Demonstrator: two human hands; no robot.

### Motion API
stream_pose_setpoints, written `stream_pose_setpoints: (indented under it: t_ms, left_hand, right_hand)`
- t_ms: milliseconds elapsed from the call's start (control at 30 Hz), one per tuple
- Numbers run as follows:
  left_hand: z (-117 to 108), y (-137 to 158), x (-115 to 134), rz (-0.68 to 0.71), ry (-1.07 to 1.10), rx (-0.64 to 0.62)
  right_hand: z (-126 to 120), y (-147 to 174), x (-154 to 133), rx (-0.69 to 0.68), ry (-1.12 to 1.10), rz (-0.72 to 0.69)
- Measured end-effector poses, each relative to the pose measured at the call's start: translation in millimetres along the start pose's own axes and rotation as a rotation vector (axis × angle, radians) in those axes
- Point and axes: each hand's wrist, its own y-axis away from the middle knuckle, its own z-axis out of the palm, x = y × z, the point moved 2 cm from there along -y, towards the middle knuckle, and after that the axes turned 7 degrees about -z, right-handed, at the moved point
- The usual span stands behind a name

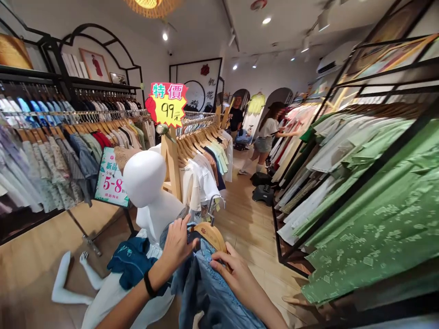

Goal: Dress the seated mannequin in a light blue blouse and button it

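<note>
A blue-grey garment hangs on a wooden hanger with a metal hook, held low in front of me. My left hand, with a black band on its wrist, grips the garment's collar at the hanger's left end. My right hand holds the hanger's right shoulder and the cloth under it. Just behind stands a white headless-face mannequin, with dark blue cloth bunched at its waist and a detached white arm lying by it.
A centre rack of pale tops carries a yellow 99 price sign. Green and white garments fill the right rack; patterned shirts fill the left. A pink discount board stands nearby. Two people are further down the wooden aisle.
</note>
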Motion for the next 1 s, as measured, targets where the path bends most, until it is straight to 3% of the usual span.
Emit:
stream_pose_setpoints:
  t_ms: [133, 300, 433, 567, 767, 1000]
  left_hand:
    - [2, -8, -2, -0.113, -0.091, -0.110]
    - [-6, -16, -11, -0.231, -0.050, -0.281]
    - [-9, -24, -20, -0.244, 0.016, -0.521]
    - [-9, -26, -23, -0.220, -0.115, -0.662]
    - [-6, -14, -6, -0.090, -0.104, -0.691]
    - [1, -3, 5, -0.023, 0.265, -0.574]
  right_hand:
    - [4, -4, -3, -0.028, 0.035, -0.050]
    - [6, -8, -2, -0.007, 0.024, -0.117]
    - [8, -9, 4, 0.054, -0.018, -0.122]
    - [8, -13, 14, 0.145, -0.085, -0.038]
    - [5, -20, 28, 0.124, -0.045, -0.035]
    - [18, -18, 27, 0.077, -0.092, -0.040]
